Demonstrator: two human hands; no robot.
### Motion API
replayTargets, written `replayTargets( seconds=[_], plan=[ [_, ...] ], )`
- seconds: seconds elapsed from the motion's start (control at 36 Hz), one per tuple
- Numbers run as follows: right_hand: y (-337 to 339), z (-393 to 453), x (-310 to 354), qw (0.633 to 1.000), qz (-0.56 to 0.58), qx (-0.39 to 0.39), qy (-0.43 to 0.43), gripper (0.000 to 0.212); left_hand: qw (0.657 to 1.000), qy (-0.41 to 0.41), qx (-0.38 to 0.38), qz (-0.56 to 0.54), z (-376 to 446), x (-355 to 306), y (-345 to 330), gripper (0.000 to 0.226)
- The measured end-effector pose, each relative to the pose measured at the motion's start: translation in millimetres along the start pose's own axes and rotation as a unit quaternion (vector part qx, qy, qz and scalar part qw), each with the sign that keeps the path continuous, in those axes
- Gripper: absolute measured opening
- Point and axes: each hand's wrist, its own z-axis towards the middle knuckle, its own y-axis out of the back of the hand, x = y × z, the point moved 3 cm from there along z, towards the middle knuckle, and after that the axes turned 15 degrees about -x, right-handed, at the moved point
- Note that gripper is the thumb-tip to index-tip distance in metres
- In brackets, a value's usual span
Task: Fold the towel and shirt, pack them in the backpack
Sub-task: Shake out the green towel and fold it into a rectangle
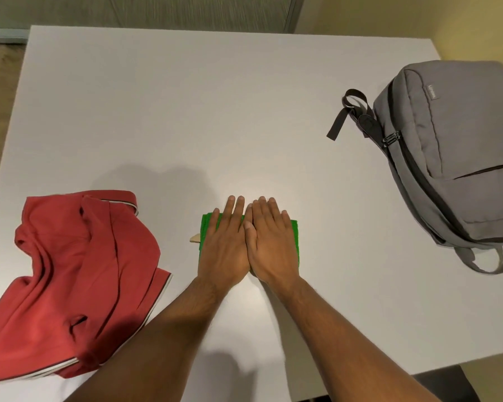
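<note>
Two bare forearms reach in from the near edge across the white table (215, 111). The left hand (225, 248) and right hand (270, 245) lie flat, side by side and touching along their inner edges, fingers straight and close together, pressing down on a folded green towel (294, 242) in the near middle of the table. The fingertips reach past the towel's far edge. A small tan tag (194, 238) sticks out from the towel's left side. To the left, a red polo shirt (70, 271) lies crumpled and unfolded, its striped trim showing at collar and hem. At far right rests a grey backpack (453, 158), zipped closed, with its dark top handle (349, 110) pointing left and a strap loop at its near end.
</note>
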Motion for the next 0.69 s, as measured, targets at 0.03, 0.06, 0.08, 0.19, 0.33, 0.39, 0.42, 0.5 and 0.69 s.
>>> replayTargets(
  seconds=[0.03,0.06,0.08,0.19,0.33,0.39,0.42,0.5,0.69],
  plan=[
    [-1,-1,-3,1.0,-0.008,0.001,0.003,0.064,1.0,0.001,-0.002,0.008,0,0,-1,0.068],
    [-1,-1,-5,1.0,-0.014,0.003,0.007,0.064,1.0,0.003,-0.001,0.013,0,0,-2,0.069],
    [-1,-1,-7,1.0,-0.019,0.004,0.01,0.064,1.0,0.006,0.0,0.017,0,0,-2,0.069],
    [-1,0,-12,0.999,-0.031,0.008,0.013,0.068,1.0,0.026,0.003,0.016,3,2,3,0.065],
    [-2,0,-15,1.0,-0.029,0.009,0.0,0.078,0.999,0.044,0.0,-0.007,5,7,8,0.065],
    [-1,1,-18,0.999,-0.029,0.003,-0.015,0.079,0.999,0.032,0.001,-0.017,5,9,9,0.067],
    [-1,2,-20,0.999,-0.026,0.001,-0.026,0.08,1.0,0.022,0.001,-0.02,4,11,9,0.066],
    [-3,3,-22,0.999,-0.038,-0.004,-0.036,0.074,1.0,-0.001,-0.002,-0.028,2,17,9,0.061],
    [-8,3,-24,0.997,-0.073,-0.016,-0.021,0.063,0.999,-0.01,-0.005,-0.05,3,20,10,0.061]
  ],
)
